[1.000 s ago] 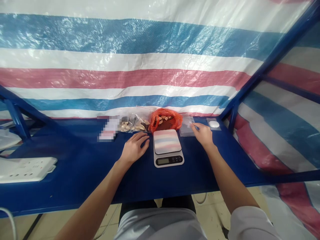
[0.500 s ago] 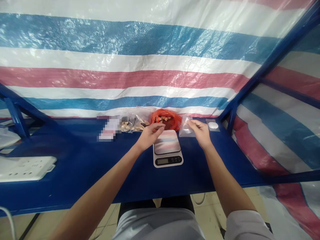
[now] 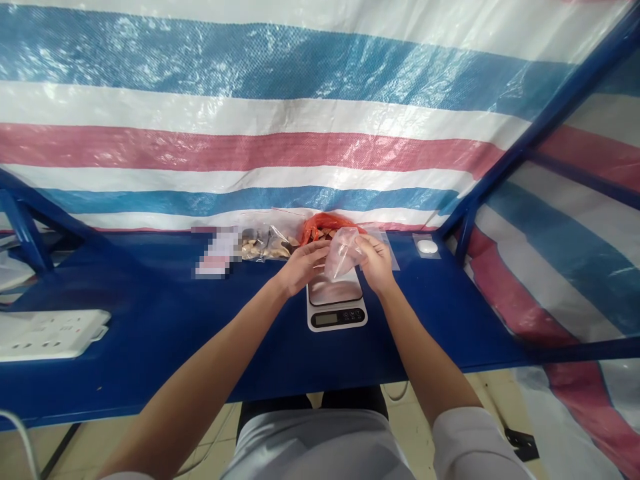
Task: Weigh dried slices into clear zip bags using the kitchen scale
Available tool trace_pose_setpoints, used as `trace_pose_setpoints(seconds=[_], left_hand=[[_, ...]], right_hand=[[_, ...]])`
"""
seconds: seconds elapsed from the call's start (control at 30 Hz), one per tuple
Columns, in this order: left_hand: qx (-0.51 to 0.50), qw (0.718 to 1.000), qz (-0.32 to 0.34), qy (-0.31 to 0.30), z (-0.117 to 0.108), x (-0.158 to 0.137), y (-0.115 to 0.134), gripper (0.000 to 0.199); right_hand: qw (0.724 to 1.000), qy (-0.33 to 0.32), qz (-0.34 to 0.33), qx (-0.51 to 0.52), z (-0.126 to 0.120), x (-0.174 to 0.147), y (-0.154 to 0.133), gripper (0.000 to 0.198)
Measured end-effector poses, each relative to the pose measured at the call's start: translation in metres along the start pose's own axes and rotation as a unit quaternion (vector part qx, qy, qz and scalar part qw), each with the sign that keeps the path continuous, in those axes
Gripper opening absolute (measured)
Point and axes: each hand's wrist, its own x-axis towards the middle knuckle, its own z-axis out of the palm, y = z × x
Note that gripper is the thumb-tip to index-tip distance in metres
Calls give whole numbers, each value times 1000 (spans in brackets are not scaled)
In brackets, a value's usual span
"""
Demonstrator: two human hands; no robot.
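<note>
The right hand (image 3: 377,262) pinches a clear bag (image 3: 341,255) above the scale (image 3: 338,316); the left hand (image 3: 301,268), fingers spread, possibly touches the bag.

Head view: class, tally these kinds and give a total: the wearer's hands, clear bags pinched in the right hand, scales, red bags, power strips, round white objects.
Hands: 2 (left hand, right hand)
Pinched clear bag: 1
Scale: 1
Red bag: 1
Power strip: 1
Round white object: 1
Total: 7
</note>
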Motion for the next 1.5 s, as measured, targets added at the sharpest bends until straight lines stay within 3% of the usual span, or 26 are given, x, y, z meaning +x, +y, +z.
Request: trace_pose_setpoints(seconds=[0.13, 0.27, 0.43, 0.6, 0.77, 0.87, 1.0, 1.13, 1.27, 1.43, 1.5], left_hand=[[8, 999, 50, 6, -13, 1, 6, 45], [100, 987, 122, 26, -28, 3, 14, 46], [260, 940, 206, 79, -51, 1, 31, 59], [397, 888, 231, 32, -64, -4, 59, 59], [470, 850, 236, -22, -65, -7, 86, 50], [488, 839, 239, -27, -64, -7, 90, 48], [440, 859, 258, 51, -65, -5, 73, 51], [275, 922, 233, 141, -64, -3, 42, 71], [119, 970, 173, 126, -55, -3, 18, 78], [37, 992, 111, 36, -40, -8, 14, 52], [37, 993, 104, 30, -39, -9, 14, 47]], right_hand=[[999, 0, 8, -33, 0, -2, 2, 31], [998, -25, 27, -57, -1, -3, 6, 36], [991, -103, 77, -43, 4, -2, 6, 47], [982, -122, 103, -98, 25, 2, -3, 52], [981, -135, 62, -123, 50, 12, -5, 36], [976, -161, 18, -148, 56, 17, 0, 30], [983, -152, -5, -106, 55, 16, 6, 22], [993, -101, 57, -18, 50, 10, 7, 32], [994, -62, 86, 10, 47, 7, 6, 36], [995, -54, 79, 39, 44, 7, 12, 37], [995, -56, 80, 28, 41, 7, 14, 36]])
